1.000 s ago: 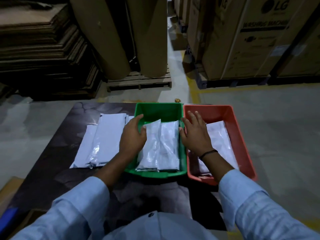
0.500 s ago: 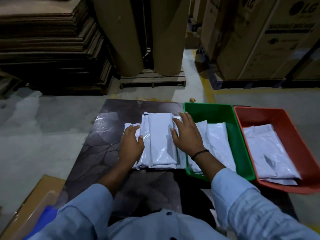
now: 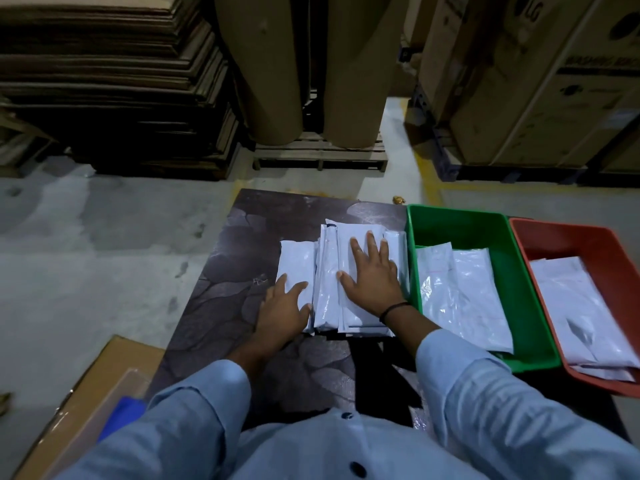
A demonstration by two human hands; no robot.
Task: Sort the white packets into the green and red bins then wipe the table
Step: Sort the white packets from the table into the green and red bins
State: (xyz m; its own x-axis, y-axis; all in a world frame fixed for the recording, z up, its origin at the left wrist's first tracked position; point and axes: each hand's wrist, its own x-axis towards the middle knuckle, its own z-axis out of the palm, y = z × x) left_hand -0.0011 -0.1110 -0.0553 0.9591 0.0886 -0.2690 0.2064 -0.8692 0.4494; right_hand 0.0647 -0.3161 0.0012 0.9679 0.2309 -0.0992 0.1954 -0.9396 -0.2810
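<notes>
Warehouse table (image 3: pixel 263 237), dark and stone-patterned: your two hands lie flat on the pile of white packets (image 3: pixel 329 271) at its middle.

Your right hand (image 3: pixel 374 285), a black band (image 3: pixel 394 308) at the wrist, rests on top of the pile with fingers straight and spread, gripping nothing. Your left hand (image 3: pixel 282 313) lies on the lower left packet, fingers relaxed and extended, thumb against the pile's edge. Just beside the pile on the right stands the green bin (image 3: pixel 412 258) with sorted packets (image 3: pixel 464 299) lying in it. The red bin (image 3: pixel 519 244) touches its far side and holds more packets (image 3: pixel 581 313). Beyond the table are two cardboard rolls (image 3: pixel 273 64) on a pallet (image 3: pixel 318 154), stacked sheets (image 3: pixel 104 81) at left and LG cartons (image 3: pixel 536 81) at right.
</notes>
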